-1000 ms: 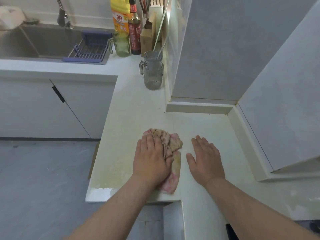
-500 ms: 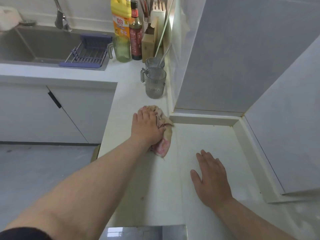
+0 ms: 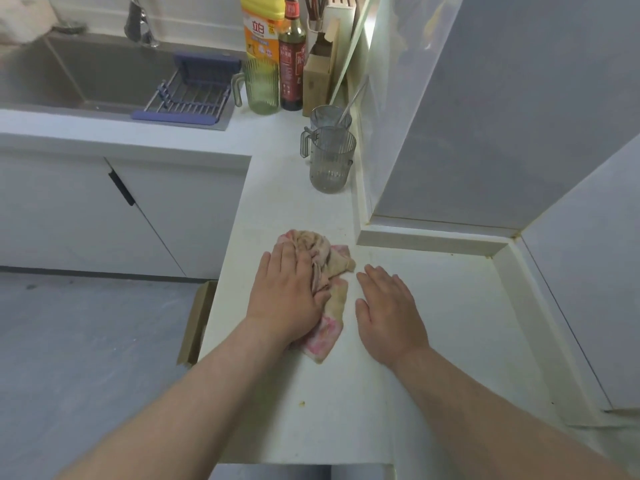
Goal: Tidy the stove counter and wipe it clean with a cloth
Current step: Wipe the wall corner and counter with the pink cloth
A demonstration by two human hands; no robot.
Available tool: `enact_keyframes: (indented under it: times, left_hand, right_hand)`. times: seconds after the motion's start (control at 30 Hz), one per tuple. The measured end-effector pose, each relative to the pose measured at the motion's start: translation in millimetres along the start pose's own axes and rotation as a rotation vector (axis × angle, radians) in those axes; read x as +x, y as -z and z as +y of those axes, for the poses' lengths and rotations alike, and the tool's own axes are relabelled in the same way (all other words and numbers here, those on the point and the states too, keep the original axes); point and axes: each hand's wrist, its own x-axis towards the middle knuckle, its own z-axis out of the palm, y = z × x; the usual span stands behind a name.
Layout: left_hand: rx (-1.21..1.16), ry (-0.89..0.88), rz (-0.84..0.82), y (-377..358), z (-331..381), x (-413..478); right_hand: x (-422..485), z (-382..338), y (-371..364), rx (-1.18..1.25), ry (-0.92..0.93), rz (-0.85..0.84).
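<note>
At the far left a steel sink (image 3: 104, 74) is sunk into the worktop, with a purple dish rack (image 3: 194, 95) across its right end. A flat piece of cardboard (image 3: 197, 320) leans against the near cabinet below the counter (image 3: 450, 323) edge. The left hand (image 3: 289, 299) lies flat, fingers straight, pressing down on a crumpled pink and beige cloth (image 3: 337, 261) that sits on the counter and sticks out beyond the fingertips and wrist. Further back stand a green ribbed mug (image 3: 261, 88), a yellow detergent bottle (image 3: 259, 32), a dark sauce bottle (image 3: 292, 64), a wooden knife block (image 3: 320, 74) and a clear ribbed jug (image 3: 330, 161). Just beside the cloth, the right hand (image 3: 388, 313) rests palm down on the bare counter, fingers extended, holding nothing.
</note>
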Motion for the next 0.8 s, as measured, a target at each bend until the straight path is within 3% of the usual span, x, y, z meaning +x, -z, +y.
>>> enact_keyframes:
  times: [0.47,0.8]
  left_hand:
    - [-0.018,0.021,0.03,-11,-19,-125]
    - [-0.114,0.073,0.065,-5,-17,-85]
  right_hand:
    - [1,-1,2,-0.05,-0.032,-0.027]
    - [0,-2,0,-0.091,-0.034,-0.043]
